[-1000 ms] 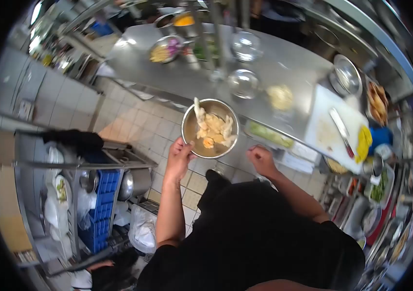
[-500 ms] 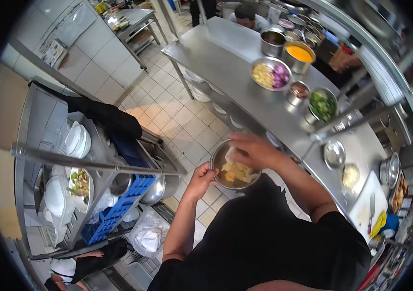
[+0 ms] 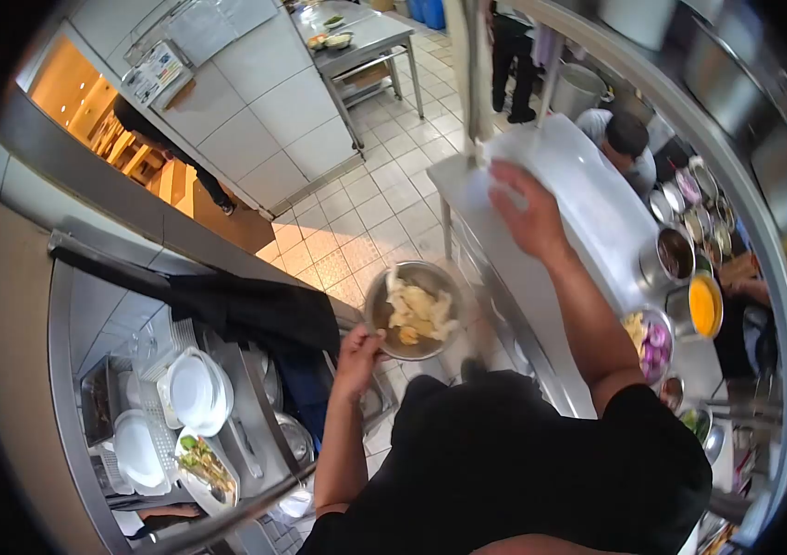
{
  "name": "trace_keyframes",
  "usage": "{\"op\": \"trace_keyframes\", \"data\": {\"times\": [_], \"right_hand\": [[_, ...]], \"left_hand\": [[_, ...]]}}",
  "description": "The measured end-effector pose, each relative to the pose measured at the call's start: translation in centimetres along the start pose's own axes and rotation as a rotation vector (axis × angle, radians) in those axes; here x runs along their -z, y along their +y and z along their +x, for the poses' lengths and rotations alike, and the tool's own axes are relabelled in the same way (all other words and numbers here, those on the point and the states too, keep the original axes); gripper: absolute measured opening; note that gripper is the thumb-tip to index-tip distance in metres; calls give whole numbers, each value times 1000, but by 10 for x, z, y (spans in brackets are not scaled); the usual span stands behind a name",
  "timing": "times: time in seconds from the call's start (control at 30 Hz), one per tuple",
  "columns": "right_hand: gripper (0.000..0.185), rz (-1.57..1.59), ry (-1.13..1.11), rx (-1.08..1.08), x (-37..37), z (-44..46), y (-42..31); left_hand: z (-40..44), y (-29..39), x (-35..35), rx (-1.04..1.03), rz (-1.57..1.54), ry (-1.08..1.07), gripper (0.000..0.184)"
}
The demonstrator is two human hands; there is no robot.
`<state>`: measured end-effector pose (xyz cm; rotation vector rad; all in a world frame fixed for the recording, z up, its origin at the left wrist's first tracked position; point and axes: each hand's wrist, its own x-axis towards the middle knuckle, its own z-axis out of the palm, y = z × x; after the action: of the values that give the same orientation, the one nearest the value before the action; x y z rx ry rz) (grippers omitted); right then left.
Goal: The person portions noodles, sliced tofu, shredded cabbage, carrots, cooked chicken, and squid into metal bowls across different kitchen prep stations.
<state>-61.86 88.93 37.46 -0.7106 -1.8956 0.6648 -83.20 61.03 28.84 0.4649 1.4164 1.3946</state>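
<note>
My left hand (image 3: 357, 359) grips the rim of a round steel bowl (image 3: 454, 339), closed with the thumb at the edge. In the bowl lie pale, soft-looking pieces (image 3: 419, 305) and some yellow-orange bits; what they are I cannot make out. My right hand (image 3: 530, 215) is raised away from the bowl, over the far end of the steel counter (image 3: 565, 208). Its fingers look apart. A pale, see-through smear shows beside the fingertips, too blurred to name.
On the counter stand a pot of orange liquid (image 3: 706, 305), a dark-filled pot (image 3: 667, 259) and a bowl with purple onion (image 3: 654, 350). White plates (image 3: 197, 393) and a dish of food (image 3: 207, 467) are on the left rack. A co-worker (image 3: 623, 143) is behind the counter.
My right hand has left the bowl and moved up to the counter's far end. The view has turned left, bringing a doorway into sight. My left hand keeps hold of the bowl.
</note>
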Motion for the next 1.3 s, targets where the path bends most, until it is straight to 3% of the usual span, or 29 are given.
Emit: {"op": "trace_keyframes", "data": {"times": [0.1,0.17,0.27,0.3,0.33,0.4,0.47,0.53,0.57,0.67,0.8,1.07,1.13,1.2,1.3], "right_hand": [[46,130,77,-71,-50,120,23],[61,75,162,24,-83,191,62],[70,16,303,-150,-118,255,68],[68,44,395,-132,-129,271,84],[46,100,509,-28,-143,287,136],[20,255,474,-120,-148,291,203],[12,-90,452,-184,-155,282,208],[13,97,533,-161,-180,274,234],[13,85,520,-188,-188,271,242],[14,90,416,-589,-216,278,278],[14,216,223,-788,-276,326,343],[22,505,-162,-891,-494,614,507],[32,615,-140,-945,-569,686,548],[37,504,-166,-1115,-624,745,567],[41,495,-182,-1162,-694,781,615]], "left_hand": [[56,13,48,-74,-15,192,7],[81,47,61,-78,-47,244,6],[143,67,97,-83,-69,294,8],[164,81,108,-96,-99,309,9],[188,96,116,-57,-69,340,11],[245,121,134,-43,-113,281,14],[310,148,143,-67,-117,219,18],[375,182,146,-83,-97,168,22],[405,195,149,-93,-55,143,25],[491,236,142,-62,-83,105,24],[605,263,137,-59,-110,101,14],[815,318,116,14,-106,239,17],[858,324,113,27,-129,283,17],[895,340,106,37,-147,310,17],[944,348,99,51,-219,367,18]]}}
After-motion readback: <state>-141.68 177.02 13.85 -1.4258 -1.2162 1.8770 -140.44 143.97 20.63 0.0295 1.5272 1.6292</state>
